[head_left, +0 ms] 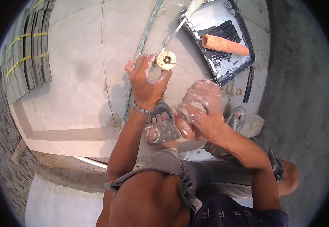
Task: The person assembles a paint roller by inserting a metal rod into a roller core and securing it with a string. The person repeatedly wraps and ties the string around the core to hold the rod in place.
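Observation:
My left hand [148, 81], smeared with white paint, curls its fingers and thumb around the core of a paint roller frame [167, 60], whose round cream end faces up. From that core, the frame's metal rod leads away to a white handle at the tray's edge. A thin wire [187, 70] loops out of the end's centre toward my right hand [202, 109]. Those fingers are bent and closed on the wire, though the exact grip is hard to see. White paint coats them too. An orange roller sleeve [225, 45], off its frame, lies across the paint tray [246, 65].
Right of the tray lie a dark slim tool [249, 85] and a small ring [238, 91]. A greenish hose [146, 34] runs along the pale tiles. Strapped grey slabs [30, 45] stand at the far left. My sandalled feet rest near the step edge [77, 135].

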The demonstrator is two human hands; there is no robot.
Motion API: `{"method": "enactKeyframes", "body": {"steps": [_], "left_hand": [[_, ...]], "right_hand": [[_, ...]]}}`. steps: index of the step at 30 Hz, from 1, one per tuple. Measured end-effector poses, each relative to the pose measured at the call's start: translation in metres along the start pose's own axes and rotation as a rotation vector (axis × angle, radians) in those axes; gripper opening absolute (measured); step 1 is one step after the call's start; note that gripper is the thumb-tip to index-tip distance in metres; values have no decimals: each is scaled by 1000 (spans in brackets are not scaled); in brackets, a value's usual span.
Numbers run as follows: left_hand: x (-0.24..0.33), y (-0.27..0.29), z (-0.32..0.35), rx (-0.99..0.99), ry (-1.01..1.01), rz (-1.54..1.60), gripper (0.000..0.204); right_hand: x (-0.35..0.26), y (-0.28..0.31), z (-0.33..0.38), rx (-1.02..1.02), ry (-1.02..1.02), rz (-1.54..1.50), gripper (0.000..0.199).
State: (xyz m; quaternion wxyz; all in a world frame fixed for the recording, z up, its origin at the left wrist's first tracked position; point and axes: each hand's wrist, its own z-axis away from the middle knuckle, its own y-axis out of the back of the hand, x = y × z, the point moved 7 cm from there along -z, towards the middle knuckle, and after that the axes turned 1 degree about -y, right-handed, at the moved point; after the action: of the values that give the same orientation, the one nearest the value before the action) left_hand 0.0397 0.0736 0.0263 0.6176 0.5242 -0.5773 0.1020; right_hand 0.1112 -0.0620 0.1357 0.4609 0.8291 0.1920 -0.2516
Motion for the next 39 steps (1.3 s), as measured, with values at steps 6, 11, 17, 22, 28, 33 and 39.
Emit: {"method": "enactKeyframes", "body": {"steps": [6,11,17,22,28,33,39], "left_hand": [[9,-3,-3,24,-37,25,41],[10,-12,4,-33,17,15,41],[9,-14,17,-2,-84,3,45],[7,-13,15,1,-25,144,44],[-1,-6,4,8,31,160,44],[-14,0,14,53,151,328,43],[12,59,17,83,-30,297,42]], "right_hand": [[36,-7,-45,-207,-506,94,37],[36,-2,-37,-131,-511,32,35],[22,0,-30,-360,-381,247,47],[30,7,-34,-479,-252,270,47],[74,6,-45,-385,-390,-73,12],[83,-12,-73,-439,-546,-157,30],[61,-12,-93,-608,-688,-390,28]]}}
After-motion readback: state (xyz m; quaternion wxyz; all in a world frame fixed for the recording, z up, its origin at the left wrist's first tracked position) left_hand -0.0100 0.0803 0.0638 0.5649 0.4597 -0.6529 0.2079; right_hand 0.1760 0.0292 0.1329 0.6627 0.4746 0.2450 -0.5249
